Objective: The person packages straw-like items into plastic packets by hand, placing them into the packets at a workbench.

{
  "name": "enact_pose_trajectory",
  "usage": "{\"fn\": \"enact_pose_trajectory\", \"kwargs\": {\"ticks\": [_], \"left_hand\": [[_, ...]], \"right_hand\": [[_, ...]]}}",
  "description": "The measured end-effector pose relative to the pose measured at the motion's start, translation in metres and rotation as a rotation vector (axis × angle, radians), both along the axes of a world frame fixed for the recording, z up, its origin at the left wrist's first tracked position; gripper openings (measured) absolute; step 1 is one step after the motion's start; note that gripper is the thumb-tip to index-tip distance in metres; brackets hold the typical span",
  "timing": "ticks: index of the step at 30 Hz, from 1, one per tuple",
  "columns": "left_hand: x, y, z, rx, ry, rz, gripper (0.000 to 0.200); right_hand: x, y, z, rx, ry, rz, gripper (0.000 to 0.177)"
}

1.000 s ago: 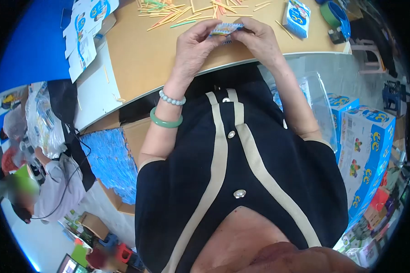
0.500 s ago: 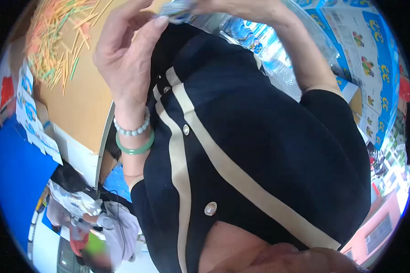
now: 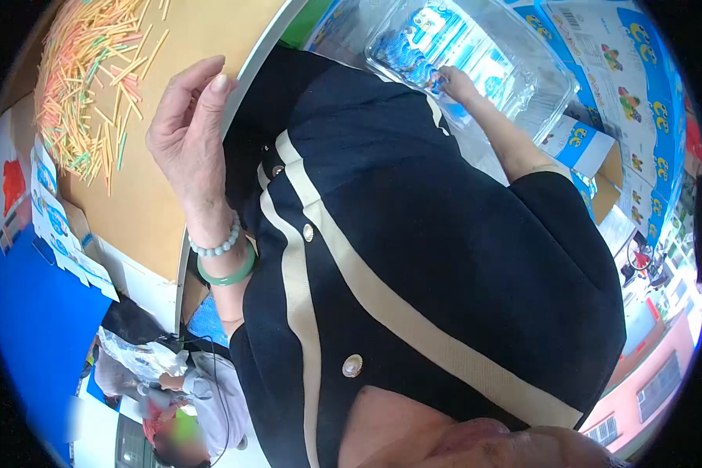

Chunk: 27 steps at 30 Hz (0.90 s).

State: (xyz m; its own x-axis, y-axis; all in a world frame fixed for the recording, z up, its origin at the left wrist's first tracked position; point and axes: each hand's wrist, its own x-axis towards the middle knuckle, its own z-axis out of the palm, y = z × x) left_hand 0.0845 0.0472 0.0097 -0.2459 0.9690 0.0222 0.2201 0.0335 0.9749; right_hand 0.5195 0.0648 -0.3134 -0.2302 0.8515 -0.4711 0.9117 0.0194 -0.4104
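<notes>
While the left hand (image 3: pixel 221 72) gapes, the right hand's (image 3: pixel 454 83) grip beside packets (image 3: pixel 418 69) is unclear.

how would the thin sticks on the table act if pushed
The thin sticks would probably slide apart, since they lie loose and crisscrossed on the table. Each looks fairly stiff, being straight, but its slenderness suggests it could snap easily.

Sticks (image 3: pixel 86 101) on table (image 3: pixel 210 31) — bin (image 3: pixel 550 74) at right

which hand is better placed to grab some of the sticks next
Left, probably: the left hand is by the table edge, close to the sticks and seemingly empty, while the right hand is across at the clear tub.
</notes>
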Motion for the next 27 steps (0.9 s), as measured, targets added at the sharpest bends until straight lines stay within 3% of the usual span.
{"fn": "enact_pose_trajectory", "kwargs": {"ticks": [2,6,8,10,12,13,15,17,19,20,22,23,26,27], "left_hand": [[-0.004,-0.002,-0.002,-0.015,-0.015,0.016,0.015],[-0.007,-0.01,-0.002,-0.089,-0.103,0.063,0.015],[-0.013,-0.007,0.001,-0.141,-0.203,0.123,0.014],[-0.023,-0.007,-0.001,-0.07,-0.127,0.149,0.013],[-0.034,0.0,-0.003,-0.012,-0.064,0.177,0.013],[-0.038,0.001,-0.004,-0.005,-0.048,0.189,0.014],[-0.045,-0.001,-0.004,-0.014,-0.02,0.202,0.015],[-0.051,-0.007,-0.001,-0.013,0.018,0.245,0.015],[-0.055,-0.015,0.0,-0.062,0.095,0.281,0.016],[-0.06,-0.018,-0.001,-0.054,0.093,0.284,0.016],[-0.069,-0.031,-0.006,-0.048,0.058,0.332,0.016],[-0.072,-0.036,-0.007,-0.048,0.04,0.355,0.016],[-0.077,-0.038,-0.009,-0.067,-0.044,0.346,0.015],[-0.077,-0.039,-0.009,-0.076,-0.083,0.338,0.015]], "right_hand": [[-0.006,-0.009,-0.001,0.38,-0.094,-0.022,0.019],[-0.014,0.011,0.032,0.141,-0.241,0.171,0.022],[-0.047,0.037,0.073,0.041,-0.12,0.143,0.024],[-0.094,0.064,0.128,0.044,0.17,0.194,0.025],[-0.171,0.081,0.253,-0.355,0.468,0.041,0.027],[-0.194,0.087,0.294,-0.43,0.595,0.084,0.027],[-0.234,0.098,0.333,-0.504,0.711,0.15,0.026],[-0.273,0.118,0.343,0.356,0.639,0.419,0.024],[-0.303,0.136,0.335,1.059,0.347,0.374,0.029],[-0.311,0.148,0.335,1.066,0.347,0.379,0.029],[-0.32,0.167,0.333,1.059,-0.122,0.045,0.036],[-0.321,0.176,0.33,1.059,-0.124,0.049,0.036],[-0.309,0.2,0.316,0.616,0.039,-0.228,0.039],[-0.304,0.204,0.309,0.614,0.032,-0.229,0.039]]}}
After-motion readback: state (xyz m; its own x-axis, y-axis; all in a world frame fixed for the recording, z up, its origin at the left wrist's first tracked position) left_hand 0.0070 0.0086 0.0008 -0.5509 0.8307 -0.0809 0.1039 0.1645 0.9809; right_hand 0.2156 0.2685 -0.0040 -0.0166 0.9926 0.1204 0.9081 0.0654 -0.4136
